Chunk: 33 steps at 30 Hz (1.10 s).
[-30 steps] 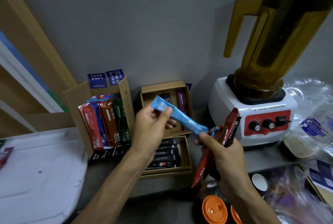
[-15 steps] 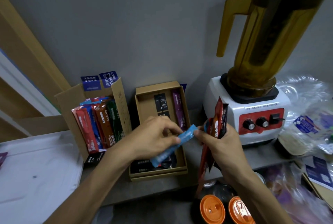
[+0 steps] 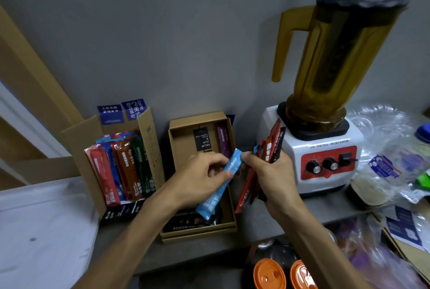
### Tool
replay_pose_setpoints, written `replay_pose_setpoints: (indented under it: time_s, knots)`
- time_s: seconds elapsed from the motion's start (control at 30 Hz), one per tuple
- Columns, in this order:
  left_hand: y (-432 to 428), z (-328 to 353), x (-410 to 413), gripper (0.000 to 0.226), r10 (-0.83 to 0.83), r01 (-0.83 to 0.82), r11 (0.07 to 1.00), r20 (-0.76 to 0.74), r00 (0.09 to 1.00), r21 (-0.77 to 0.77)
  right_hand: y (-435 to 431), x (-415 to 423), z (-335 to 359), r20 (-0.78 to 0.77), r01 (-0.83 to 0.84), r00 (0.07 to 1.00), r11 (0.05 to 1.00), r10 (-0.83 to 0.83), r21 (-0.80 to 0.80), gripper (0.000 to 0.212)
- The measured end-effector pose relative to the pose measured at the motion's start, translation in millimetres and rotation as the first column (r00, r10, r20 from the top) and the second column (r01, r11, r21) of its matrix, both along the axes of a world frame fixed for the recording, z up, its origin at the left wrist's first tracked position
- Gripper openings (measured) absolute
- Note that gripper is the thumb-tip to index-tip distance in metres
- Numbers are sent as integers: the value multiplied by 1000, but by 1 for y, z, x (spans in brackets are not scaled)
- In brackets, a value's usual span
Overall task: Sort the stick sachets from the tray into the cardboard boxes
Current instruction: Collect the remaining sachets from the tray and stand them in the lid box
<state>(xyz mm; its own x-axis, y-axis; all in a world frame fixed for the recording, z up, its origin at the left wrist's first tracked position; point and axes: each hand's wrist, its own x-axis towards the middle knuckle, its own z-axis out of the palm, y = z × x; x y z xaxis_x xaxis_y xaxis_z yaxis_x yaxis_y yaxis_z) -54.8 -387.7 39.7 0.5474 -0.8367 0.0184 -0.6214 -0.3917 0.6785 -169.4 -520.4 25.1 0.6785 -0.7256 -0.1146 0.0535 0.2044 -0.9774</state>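
While the left hand (image 3: 200, 179) pinches a blue stick sachet (image 3: 218, 186) between thumb and curled fingers (image 3: 215, 159), the right hand (image 3: 272, 177) stays clenched around a bundle of red and black sachets (image 3: 270, 149) that fans upward out of its grip. The blue sachet is held in the air on a diagonal, its long axis running from upper right to lower left: the upper end meets the right hand's fingertips, the lower end points down and toward the person, past the left fingers. Directly beneath both sets of fingers lies a flat cardboard box (image 3: 197, 233), open on the bench (image 3: 290, 216), with black sachets lying under the blue sachet's lower tip and a black and a purple one at the far end, beyond the knuckles. To the left of the left fingers stands a taller cardboard box (image 3: 149, 139) with red, blue, brown and green sachets (image 3: 121, 167) leaning upright inside. Just to the right of the right fingers stands a white blender (image 3: 325, 160) with an amber jug.
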Motion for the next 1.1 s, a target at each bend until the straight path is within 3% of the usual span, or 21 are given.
replay_pose_setpoints:
  time_s: [0.1, 0.2, 0.37, 0.47, 0.63, 0.77, 0.87, 0.97, 1.03, 1.1]
  knots:
    - [-7, -5, 12, 8, 203, -207, 976, -51, 978, -66, 2, 0, -2, -40, -80, 996, 996, 79, -28, 13]
    - [-21, -10, 35, 9, 420, -467, 871, -266, 868, -150, 6, -5, -3, -44, -156, 987, 987, 157, 34, 17]
    - [-50, -41, 63, 7, 494, -538, 840, -315, 810, -68, 12, -9, -5, -33, -200, 977, 965, 209, 172, 14]
    - [-56, -50, 62, 12, 522, -585, 805, -347, 779, -102, 11, -12, -7, -22, -208, 975, 947, 220, 244, 5]
    - [-56, -59, 55, 11, 537, -593, 785, -281, 795, -176, 11, -18, -7, -14, -182, 981, 940, 194, 289, 14]
    - [-49, -64, 50, 17, 556, -555, 826, -16, 831, -99, 9, -20, -4, -20, -193, 978, 944, 205, 266, 21]
    - [-32, -50, 33, 21, 483, -487, 865, -63, 873, -119, 3, -23, -1, 23, -186, 982, 942, 187, 280, 22]
    - [-10, -31, -4, 22, 212, -248, 962, -264, 941, -114, -3, -23, 4, 123, -192, 980, 910, 157, 367, 23]
    - [2, -22, -25, 21, 29, -86, 990, -421, 907, -115, -4, -23, 6, 191, -220, 970, 879, 151, 423, 27]
    - [11, -19, -35, 21, -27, -77, 984, -561, 827, -162, -3, -23, 7, 233, -242, 961, 867, 151, 435, 30]
